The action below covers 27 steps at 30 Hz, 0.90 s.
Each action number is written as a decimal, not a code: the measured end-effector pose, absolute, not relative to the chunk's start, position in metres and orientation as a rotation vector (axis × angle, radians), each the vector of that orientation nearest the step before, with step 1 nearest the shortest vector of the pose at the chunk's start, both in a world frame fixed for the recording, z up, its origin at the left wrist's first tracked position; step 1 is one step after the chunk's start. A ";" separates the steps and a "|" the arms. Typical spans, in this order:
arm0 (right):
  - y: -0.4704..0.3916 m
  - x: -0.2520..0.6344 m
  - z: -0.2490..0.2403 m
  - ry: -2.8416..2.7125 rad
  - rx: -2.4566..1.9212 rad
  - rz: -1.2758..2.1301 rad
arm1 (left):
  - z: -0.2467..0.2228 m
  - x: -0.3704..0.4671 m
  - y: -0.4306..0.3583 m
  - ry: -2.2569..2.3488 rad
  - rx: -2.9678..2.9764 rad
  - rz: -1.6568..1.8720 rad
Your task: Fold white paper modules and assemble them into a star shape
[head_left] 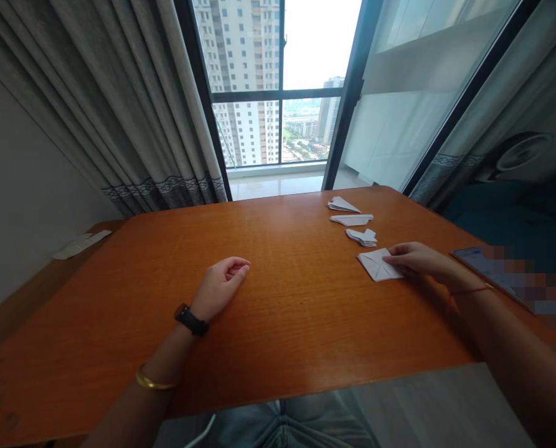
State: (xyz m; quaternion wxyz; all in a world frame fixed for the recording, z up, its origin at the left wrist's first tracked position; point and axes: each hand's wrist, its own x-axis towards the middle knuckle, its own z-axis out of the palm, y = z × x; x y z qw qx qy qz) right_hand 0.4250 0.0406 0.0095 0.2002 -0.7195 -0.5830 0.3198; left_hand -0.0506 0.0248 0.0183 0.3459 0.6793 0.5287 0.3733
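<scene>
Right hand [411,259] on folded white paper [378,265], left hand [220,285] empty

In front of you, the folded papers [355,220] lie one behind another on the table [268,311], right of centre, above the paper square [379,264]. The tablet [492,277] lies at the table's right edge.

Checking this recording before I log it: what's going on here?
A person's right hand has its fingers on a folded paper square at the wooden table. Three other folded paper pieces lie in a row just beyond the square. The left hand is loosely curled, away from the paper.
</scene>
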 end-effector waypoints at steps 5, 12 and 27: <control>0.055 0.425 0.003 -1.617 -2.139 0.860 | 0.015 -0.054 0.021 1.405 1.747 0.953; 0.051 0.424 0.019 -1.576 -2.143 0.564 | 0.016 -0.059 0.022 1.397 1.771 0.944; 0.015 0.204 0.022 -2.097 -1.133 0.701 | 0.022 -0.036 0.017 1.293 2.197 0.724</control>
